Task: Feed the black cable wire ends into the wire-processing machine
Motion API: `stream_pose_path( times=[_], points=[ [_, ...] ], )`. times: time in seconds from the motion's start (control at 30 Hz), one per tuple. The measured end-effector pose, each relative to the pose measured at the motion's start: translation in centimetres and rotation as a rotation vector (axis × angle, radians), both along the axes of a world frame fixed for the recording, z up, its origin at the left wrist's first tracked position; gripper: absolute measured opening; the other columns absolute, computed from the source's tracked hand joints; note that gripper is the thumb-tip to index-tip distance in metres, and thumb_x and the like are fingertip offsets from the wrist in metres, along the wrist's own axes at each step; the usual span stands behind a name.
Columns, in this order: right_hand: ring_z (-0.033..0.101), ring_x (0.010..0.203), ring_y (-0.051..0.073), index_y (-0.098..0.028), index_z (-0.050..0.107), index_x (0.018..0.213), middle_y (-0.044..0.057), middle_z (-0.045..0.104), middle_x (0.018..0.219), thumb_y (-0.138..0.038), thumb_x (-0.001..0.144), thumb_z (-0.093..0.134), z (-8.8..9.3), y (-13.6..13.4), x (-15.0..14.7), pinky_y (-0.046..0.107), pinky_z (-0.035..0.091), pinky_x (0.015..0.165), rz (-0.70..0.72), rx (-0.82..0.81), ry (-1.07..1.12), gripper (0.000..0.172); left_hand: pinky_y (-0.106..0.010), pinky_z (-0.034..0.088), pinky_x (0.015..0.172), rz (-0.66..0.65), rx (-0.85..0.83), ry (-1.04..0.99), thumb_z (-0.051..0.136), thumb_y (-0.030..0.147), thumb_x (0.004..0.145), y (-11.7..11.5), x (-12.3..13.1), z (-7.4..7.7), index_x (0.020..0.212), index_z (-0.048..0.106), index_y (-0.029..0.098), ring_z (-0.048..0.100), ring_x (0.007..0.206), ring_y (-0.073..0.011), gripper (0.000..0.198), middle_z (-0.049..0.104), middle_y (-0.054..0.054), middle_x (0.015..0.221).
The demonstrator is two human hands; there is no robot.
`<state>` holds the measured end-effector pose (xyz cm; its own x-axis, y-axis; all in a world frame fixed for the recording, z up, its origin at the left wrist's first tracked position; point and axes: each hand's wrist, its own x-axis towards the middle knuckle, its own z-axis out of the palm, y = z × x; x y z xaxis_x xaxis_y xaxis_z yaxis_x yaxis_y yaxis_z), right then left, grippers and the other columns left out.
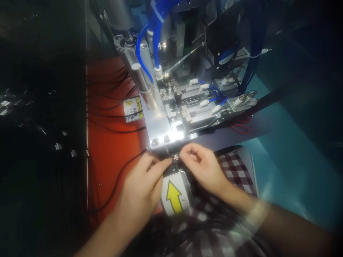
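My left hand (142, 178) is closed, its thumb and forefinger tips pinched at one end of a small shiny part (176, 157). At the other end my right hand (202, 164) is closed too, thumb against fingertip. The part is too small to name; it looks metallic with a dark section. It sits at the front of the machine, just below the edge of a bright metal plate (160, 125). Under the fingers is a dark fixture (174, 168), and nearer to me lies a white label with a yellow arrow (173, 196).
Behind my hands stands a machine with pneumatic cylinders (198, 110) and blue air hoses (158, 25). Several thin black cables (115, 114) cross the orange-red surface (107, 153) at left, near a yellow-and-white warning label (133, 109). Checked cloth (238, 169) covers my lap.
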<state>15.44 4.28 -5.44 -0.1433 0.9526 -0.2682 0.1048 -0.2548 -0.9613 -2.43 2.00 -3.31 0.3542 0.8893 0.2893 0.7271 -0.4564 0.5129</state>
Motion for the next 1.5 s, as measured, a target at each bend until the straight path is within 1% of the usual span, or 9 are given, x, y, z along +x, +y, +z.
stream_pose_path(
  times=[0.17, 0.4, 0.53, 0.7, 0.8, 0.93, 1.1, 1.3, 1.5],
  points=[
    [0.042, 0.051, 0.011, -0.019, 0.056, 0.075, -0.003, 0.049, 0.062, -0.029, 0.085, 0.058, 0.03, 0.0, -0.11, 0.024, 0.035, 0.047, 0.004, -0.032, 0.01, 0.014, -0.019, 0.051, 0.061, 0.005, -0.006, -0.008, 0.048, 0.004, 0.089, 0.11, 0.04, 0.08, 0.105, 0.066, 0.016, 0.06, 0.075, -0.0108, 0.026, 0.057, -0.004, 0.089],
    [0.043, 0.053, 0.011, -0.019, 0.056, 0.075, -0.002, 0.049, 0.064, -0.026, 0.085, 0.057, -0.22, -0.11, -0.05, 0.024, 0.036, 0.049, 0.01, 0.023, -0.016, 0.012, -0.019, 0.051, 0.061, 0.003, 0.007, -0.002, 0.048, 0.004, 0.089, -0.01, -0.04, 0.01, 0.105, 0.066, 0.015, 0.06, 0.075, -0.0105, 0.027, 0.058, -0.005, 0.091],
    [0.043, 0.052, 0.01, -0.018, 0.056, 0.072, -0.003, 0.05, 0.062, -0.025, 0.082, 0.06, 0.2, -0.05, -0.16, 0.023, 0.036, 0.048, -0.014, -0.05, 0.02, 0.013, -0.018, 0.05, 0.064, -0.007, 0.011, -0.011, 0.049, 0.003, 0.089, -0.04, 0.04, 0.11, 0.103, 0.067, 0.012, 0.06, 0.076, -0.0105, 0.025, 0.057, -0.005, 0.09],
    [0.051, 0.059, 0.012, -0.018, 0.058, 0.071, -0.001, 0.058, 0.067, -0.025, 0.081, 0.06, 0.59, 0.25, -0.19, 0.024, 0.042, 0.052, -0.03, -0.125, 0.017, 0.013, -0.017, 0.05, 0.061, 0.012, -0.007, -0.004, 0.049, 0.004, 0.089, 0.0, 0.08, 0.14, 0.103, 0.067, 0.014, 0.06, 0.073, -0.0098, 0.026, 0.057, -0.003, 0.086],
    [0.054, 0.06, 0.013, -0.018, 0.061, 0.076, 0.001, 0.061, 0.071, -0.027, 0.083, 0.06, 0.52, 0.25, 0.13, 0.025, 0.045, 0.055, 0.0, -0.091, -0.01, 0.012, -0.019, 0.051, 0.061, 0.013, 0.002, -0.014, 0.049, 0.005, 0.089, 0.0, 0.05, 0.07, 0.104, 0.067, 0.016, 0.06, 0.073, -0.0105, 0.027, 0.057, -0.003, 0.086],
    [0.055, 0.059, 0.014, -0.018, 0.064, 0.082, 0.003, 0.064, 0.075, -0.029, 0.083, 0.062, 0.3, 0.09, 0.29, 0.026, 0.045, 0.052, -0.039, 0.004, -0.058, 0.011, -0.018, 0.05, 0.06, 0.008, 0.005, -0.015, 0.048, 0.004, 0.089, -0.03, 0.04, -0.06, 0.104, 0.067, 0.015, 0.06, 0.073, -0.0103, 0.027, 0.057, -0.003, 0.086],
    [0.051, 0.054, 0.012, -0.018, 0.062, 0.077, 0.0, 0.059, 0.067, -0.03, 0.082, 0.063, 0.01, 0.12, -0.13, 0.025, 0.042, 0.05, -0.047, -0.005, -0.023, 0.013, -0.019, 0.051, 0.062, 0.019, -0.019, -0.016, 0.048, 0.004, 0.089, -0.15, 0.06, -0.06, 0.104, 0.068, 0.014, 0.061, 0.073, -0.0106, 0.027, 0.056, -0.003, 0.086],
    [0.047, 0.055, 0.011, -0.018, 0.057, 0.076, -0.002, 0.053, 0.066, -0.029, 0.084, 0.06, 0.14, 0.2, -0.25, 0.024, 0.039, 0.051, -0.024, -0.068, 0.049, 0.014, -0.018, 0.051, 0.061, 0.008, -0.005, -0.021, 0.049, 0.003, 0.088, -0.08, 0.06, 0.08, 0.104, 0.069, 0.012, 0.061, 0.073, -0.0103, 0.026, 0.057, -0.005, 0.088],
    [0.05, 0.061, 0.013, -0.017, 0.057, 0.076, 0.0, 0.055, 0.07, -0.027, 0.084, 0.058, 0.42, 0.19, -0.47, 0.025, 0.041, 0.056, -0.032, -0.125, 0.025, 0.013, -0.017, 0.049, 0.061, 0.004, -0.002, -0.008, 0.049, 0.002, 0.088, 0.09, 0.07, 0.0, 0.104, 0.069, 0.011, 0.06, 0.074, -0.01, 0.027, 0.056, -0.004, 0.086]
  ],
)
